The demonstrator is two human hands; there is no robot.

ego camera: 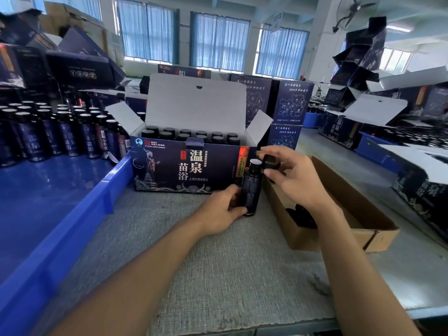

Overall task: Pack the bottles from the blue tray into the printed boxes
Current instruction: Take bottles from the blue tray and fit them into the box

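Left hand point(221, 209) grips a dark cylindrical blue-labelled bottle point(252, 187) upright on the mat; right hand point(295, 178) pinches a round black cap point(269, 162) just beside its white-sealed mouth.

The bottle stands at 4 o'clock of the open navy printed cardboard box point(189, 170), whose packed bottles show only their caps. A grey ribbed felt mat point(218, 275) covers the bench. At 9 o'clock a glossy blue plastic tray point(97, 214), cut off by the frame, holds standing bottles point(68, 134). At 3 o'clock a brown corrugated carton point(351, 214) holds blurred dark pieces. Blue-curtained windows point(218, 40) line the far wall.
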